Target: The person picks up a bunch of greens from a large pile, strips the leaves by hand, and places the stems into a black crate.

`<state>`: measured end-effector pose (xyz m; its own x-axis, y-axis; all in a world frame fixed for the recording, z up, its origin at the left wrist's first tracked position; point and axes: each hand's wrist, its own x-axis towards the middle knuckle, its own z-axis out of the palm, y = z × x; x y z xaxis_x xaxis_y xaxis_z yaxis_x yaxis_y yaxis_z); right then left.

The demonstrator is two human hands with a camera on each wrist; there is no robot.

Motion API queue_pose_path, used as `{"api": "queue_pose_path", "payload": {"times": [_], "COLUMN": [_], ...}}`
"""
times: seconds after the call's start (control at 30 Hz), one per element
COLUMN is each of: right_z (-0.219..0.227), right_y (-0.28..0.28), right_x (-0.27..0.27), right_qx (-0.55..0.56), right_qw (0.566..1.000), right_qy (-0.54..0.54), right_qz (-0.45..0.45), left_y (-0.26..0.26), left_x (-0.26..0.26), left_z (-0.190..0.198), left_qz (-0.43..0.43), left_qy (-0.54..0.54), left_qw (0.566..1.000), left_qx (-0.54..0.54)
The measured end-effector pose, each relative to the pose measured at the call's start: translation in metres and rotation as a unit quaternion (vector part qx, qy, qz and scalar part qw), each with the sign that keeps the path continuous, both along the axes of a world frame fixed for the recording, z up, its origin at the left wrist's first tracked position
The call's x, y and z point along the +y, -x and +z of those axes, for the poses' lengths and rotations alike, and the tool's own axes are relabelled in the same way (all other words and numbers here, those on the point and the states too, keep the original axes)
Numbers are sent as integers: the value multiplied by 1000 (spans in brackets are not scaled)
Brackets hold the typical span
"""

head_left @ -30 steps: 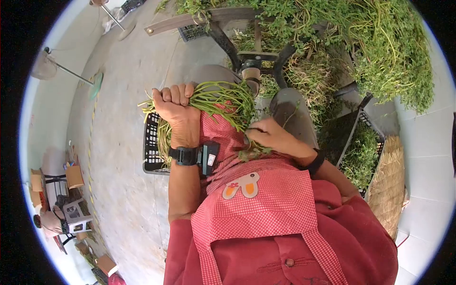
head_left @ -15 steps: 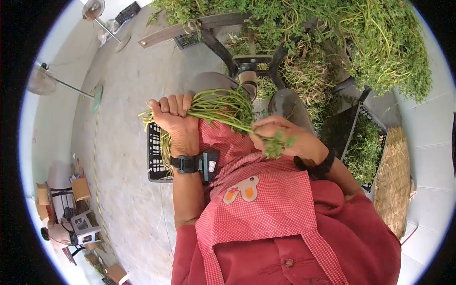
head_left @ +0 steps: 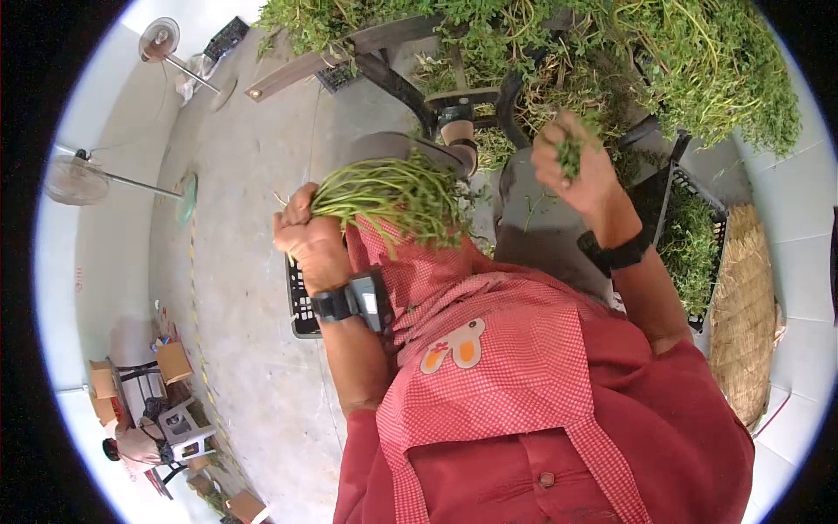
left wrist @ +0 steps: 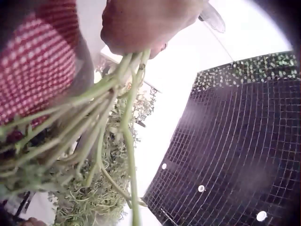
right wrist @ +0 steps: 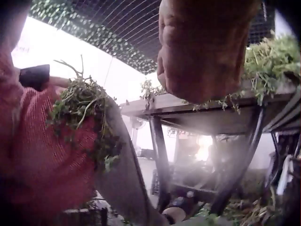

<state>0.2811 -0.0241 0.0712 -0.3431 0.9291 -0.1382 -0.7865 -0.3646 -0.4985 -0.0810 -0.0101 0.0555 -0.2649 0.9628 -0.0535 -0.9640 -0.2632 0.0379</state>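
My left hand (head_left: 307,234) grips a bunch of long green vegetable stems (head_left: 380,192) by one end over the lap. The leafy end fans out to the right across the red checked apron (head_left: 454,349). In the left wrist view, the stems (left wrist: 101,110) run down and out from below the curled fingers. My right hand (head_left: 587,175) is raised beyond the right knee, apart from the bunch, with its fingers curled round a small leafy sprig (head_left: 570,157). In the right wrist view that hand (right wrist: 202,52) hides the sprig, while the bunch (right wrist: 84,106) lies over the lap.
A table (head_left: 305,68) heaped with leafy greens (head_left: 707,70) stands ahead, with more cut greens beneath it. A black crate (head_left: 301,306) sits at the left knee; another holding greens (head_left: 690,236) stands right, beside a woven straw basket (head_left: 742,306). Pedestal fans (head_left: 78,179) stand left.
My right hand has moved from beside the bunch's leafy end up and forward to the right, carrying the sprig. The left hand still holds the bunch near the same place.
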Motion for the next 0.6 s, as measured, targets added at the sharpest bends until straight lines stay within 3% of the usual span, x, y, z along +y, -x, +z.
{"api": "queue_pose_path", "payload": {"times": [0.07, 0.1, 0.13, 0.2, 0.27, 0.3, 0.33, 0.4, 0.43, 0.5, 0.53, 0.6], "right_z": [2, 3, 3, 2, 7, 3, -2, -2, 3, 12, 10, 6], "right_y": [12, 22, 32, 48, 65, 61, 64, 77, 81, 87, 92, 103], "right_x": [-7, -10, -12, -17, -22, -19, -21, -19, -17, -14, -12, -8], "right_qx": [15, -39, -91, -99, -128, -162, -162, -301, -302, -486, -486, -548], "right_qw": [1000, 999, 994, 992, 991, 978, 978, 944, 943, 833, 833, 779], "right_qy": [-17, -4, 10, -37, -4, -69, -68, -118, -121, -263, -264, -304], "right_qz": [20, 37, 55, 67, 35, 111, 111, 70, 70, 30, 30, -27], "left_y": [13, 15, 9, -6, -10, -10, -10, -9, -9, -9, -9, -10], "left_x": [7, 7, 3, -1, -3, -5, -7, -6, -4, -1, -1, -1], "left_z": [-6, -6, -4, -7, -5, -7, -9, -12, -13, -14, -14, -12], "left_qz": [0, 16, 20, 37, 13, -9, -30, -28, -26, -15, -15, -13], "left_qy": [-88, -11, -12, 92, 63, 36, 8, 6, 6, 20, 19, 23], "left_qw": [995, 998, 997, 995, 998, 999, 999, 999, 999, 1000, 1000, 1000], "left_qx": [-44, 63, 68, 11, 4, -11, -29, -29, -25, -12, -12, 15]}}
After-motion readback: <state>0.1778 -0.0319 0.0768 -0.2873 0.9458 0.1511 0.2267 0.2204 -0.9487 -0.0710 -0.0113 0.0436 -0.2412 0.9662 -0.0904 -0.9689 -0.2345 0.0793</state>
